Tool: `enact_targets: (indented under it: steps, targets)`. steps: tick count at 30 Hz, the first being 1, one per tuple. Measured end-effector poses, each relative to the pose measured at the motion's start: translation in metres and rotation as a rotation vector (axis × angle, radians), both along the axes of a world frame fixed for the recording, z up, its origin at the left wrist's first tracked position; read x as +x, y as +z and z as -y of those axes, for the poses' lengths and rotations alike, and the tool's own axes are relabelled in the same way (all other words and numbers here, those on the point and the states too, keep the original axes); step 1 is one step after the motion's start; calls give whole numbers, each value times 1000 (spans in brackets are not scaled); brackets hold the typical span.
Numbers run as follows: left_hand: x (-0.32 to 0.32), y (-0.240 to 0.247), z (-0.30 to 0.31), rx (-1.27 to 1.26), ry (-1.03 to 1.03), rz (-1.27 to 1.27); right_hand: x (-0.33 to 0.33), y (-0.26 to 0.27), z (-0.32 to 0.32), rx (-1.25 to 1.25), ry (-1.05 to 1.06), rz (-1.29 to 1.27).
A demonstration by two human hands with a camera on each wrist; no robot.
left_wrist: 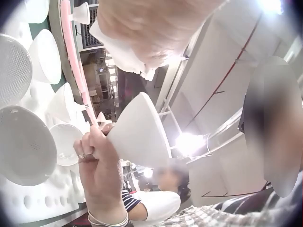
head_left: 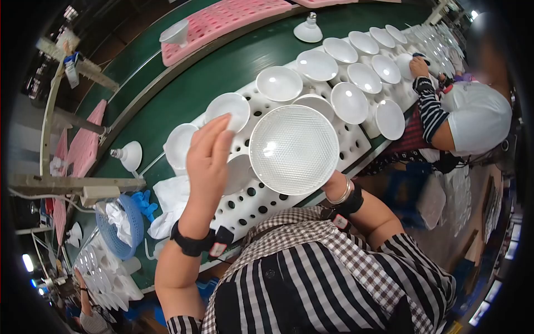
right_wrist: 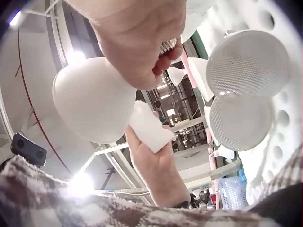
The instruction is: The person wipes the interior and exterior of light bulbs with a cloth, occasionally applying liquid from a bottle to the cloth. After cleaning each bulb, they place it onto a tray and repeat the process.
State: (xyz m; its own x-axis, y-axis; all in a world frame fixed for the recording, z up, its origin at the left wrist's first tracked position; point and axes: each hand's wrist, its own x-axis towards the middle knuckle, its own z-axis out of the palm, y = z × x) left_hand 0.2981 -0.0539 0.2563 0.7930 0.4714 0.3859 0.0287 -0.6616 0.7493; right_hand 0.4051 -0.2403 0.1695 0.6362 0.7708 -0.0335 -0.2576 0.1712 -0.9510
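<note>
A white PAR-type light bulb (head_left: pixel 293 149) faces up in the head view, its round lens finely textured. My right hand (right_wrist: pixel 137 42) grips it by the threaded metal base (right_wrist: pixel 168 46), behind the white cone (right_wrist: pixel 94 99). In the head view that right hand (head_left: pixel 335 187) is mostly hidden behind the lens. My left hand (head_left: pixel 208 158) is raised beside the bulb, apart from its rim. Its fingers hold a white folded pad (right_wrist: pixel 150 126), cloth or sponge-like, seen in the right wrist view. More white bulbs (head_left: pixel 279 83) stand behind.
A white board with holes (head_left: pixel 245 206) carries rows of bulbs along the green bench (head_left: pixel 245 61). Left of me are a blue basket (head_left: pixel 119 228), blue gloves (head_left: pixel 144 206) and white cloth (head_left: pixel 169 200). A person in a white cap (head_left: pixel 481 117) works at the right. Pink perforated trays (head_left: pixel 233 22) lie beyond.
</note>
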Motion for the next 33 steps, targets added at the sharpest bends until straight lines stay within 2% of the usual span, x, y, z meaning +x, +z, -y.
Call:
enact_targets:
  steps: [3, 5, 9, 11, 13, 15, 17, 19, 21, 22, 23, 25, 26, 30, 32, 33]
  targets:
    - [-14, 19, 12, -147, 80, 86, 3, 1, 4, 34, -17, -15]
    - [-25, 28, 27, 520, -268, 73, 2, 1, 1, 59, 6, -35]
    - [-22, 32, 28, 551, -355, 64, -5, -2, -11, 116, 73, -74]
    - [-10, 14, 2, 458, -102, 63, -7, -1, -13, 146, 85, -87]
    - [-4, 10, 9, 400, -90, 67, 5, -1, -7, 173, 90, -102]
    - [-12, 11, 16, 577, -68, 59, 8, -2, -6, 110, 98, -195]
    - [-24, 20, 43, 566, -288, 78, 10, -8, -3, -19, 135, -394]
    - [-25, 27, 47, 548, -374, 67, 9, -17, -1, 9, 162, -408]
    - [-3, 3, 20, 592, -129, 96, 12, -25, -3, 13, 131, 41]
    - [-1, 7, 8, 421, -80, 2, 13, -23, -7, 20, 136, 46]
    - [-2, 6, 7, 428, -79, 10, 14, -21, -11, 57, 127, 31]
    - [-7, 1, 14, -589, -78, -19, 11, -15, -8, 116, 90, -19]
    - [-9, 5, 10, -669, -110, -141, 9, -11, -6, 145, 70, -43]
    - [-15, 13, 21, -741, -127, -37, 7, 3, -6, 238, 33, -114]
    - [-16, 19, 30, -228, -166, -113, 8, 12, -10, 92, -9, 192]
    - [-16, 21, 34, -228, -156, -114, 7, 11, -11, 93, 1, 190]
